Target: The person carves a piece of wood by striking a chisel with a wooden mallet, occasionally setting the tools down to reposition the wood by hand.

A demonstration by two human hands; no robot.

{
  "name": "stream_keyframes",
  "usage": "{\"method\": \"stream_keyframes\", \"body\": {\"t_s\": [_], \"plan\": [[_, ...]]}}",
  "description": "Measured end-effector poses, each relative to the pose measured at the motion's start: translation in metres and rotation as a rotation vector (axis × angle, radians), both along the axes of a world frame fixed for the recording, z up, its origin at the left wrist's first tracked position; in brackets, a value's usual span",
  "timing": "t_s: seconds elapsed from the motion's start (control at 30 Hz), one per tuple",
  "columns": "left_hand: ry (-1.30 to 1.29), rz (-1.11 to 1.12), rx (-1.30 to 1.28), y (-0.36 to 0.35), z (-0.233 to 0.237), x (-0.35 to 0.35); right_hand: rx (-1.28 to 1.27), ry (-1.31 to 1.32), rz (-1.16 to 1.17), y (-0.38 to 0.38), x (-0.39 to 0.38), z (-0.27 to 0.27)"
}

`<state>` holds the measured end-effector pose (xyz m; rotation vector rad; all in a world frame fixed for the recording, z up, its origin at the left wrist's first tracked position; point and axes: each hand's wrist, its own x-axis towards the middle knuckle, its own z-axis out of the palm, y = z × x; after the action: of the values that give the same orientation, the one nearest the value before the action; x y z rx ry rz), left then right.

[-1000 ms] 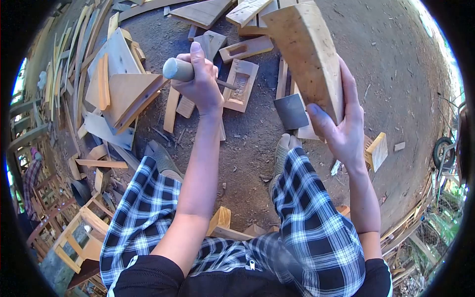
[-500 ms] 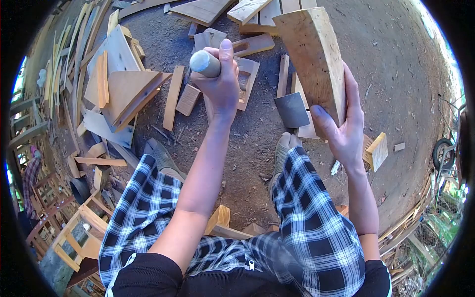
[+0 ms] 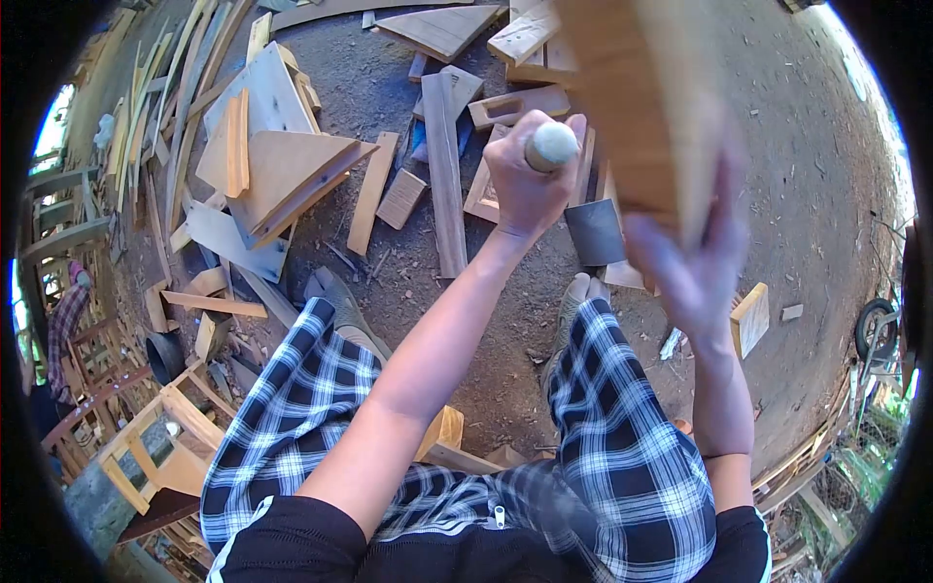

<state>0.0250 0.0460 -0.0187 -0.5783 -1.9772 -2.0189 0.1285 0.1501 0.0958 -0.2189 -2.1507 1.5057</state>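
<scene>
My left hand is wrapped round an upright, round tool handle whose pale, blunt end faces me. The rest of that tool is hidden below my fist. At the right, my right hand grips the lower end of a thick wooden block, raised and smeared by motion. Block and handle are apart. Beneath my left hand lies a wooden piece with a recess, partly covered. Just beyond it is a wooden piece with a long slot. A dark metal plate sits near my right foot.
A long weathered board and a small block lie on the dirt ground. Stacked boards stand at the left, with long strips behind. A wooden frame is at lower left, a wheel far right.
My left hand has moved right with the handle, uncovering the long weathered board. The block in my right hand has shifted slightly and is now blurred. The whole view has slid a little.
</scene>
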Motion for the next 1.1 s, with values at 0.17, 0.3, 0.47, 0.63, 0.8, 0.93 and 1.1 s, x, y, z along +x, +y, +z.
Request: {"method": "stream_keyframes", "body": {"t_s": [0.17, 0.3, 0.47, 0.63, 0.8, 0.93, 1.1], "plan": [[-0.023, -0.088, 0.006, -0.002, -0.008, 0.003, 0.196, -0.132, 0.12, -0.005, -0.008, -0.002], [-0.128, -0.106, 0.081, 0.006, -0.004, 0.013, 0.191, -0.046, 0.082, -0.005, -0.003, 0.003], [0.079, -0.116, -0.088, 0.005, -0.01, 0.014, 0.2, -0.251, 0.141, -0.001, -0.003, 0.007], [0.109, -0.108, -0.102, 0.009, -0.01, 0.015, 0.307, -0.092, 0.088, 0.003, 0.005, -0.001], [0.007, -0.168, -0.127, 0.008, -0.014, 0.019, 0.187, -0.185, 0.072, 0.006, 0.008, 0.003], [0.098, -0.145, -0.19, 0.006, -0.012, 0.016, 0.247, -0.102, 0.026, 0.003, 0.012, -0.009], [-0.04, -0.028, -0.024, -0.014, -0.027, -0.009, 0.237, -0.164, 0.078, 0.007, 0.009, -0.018]]}}
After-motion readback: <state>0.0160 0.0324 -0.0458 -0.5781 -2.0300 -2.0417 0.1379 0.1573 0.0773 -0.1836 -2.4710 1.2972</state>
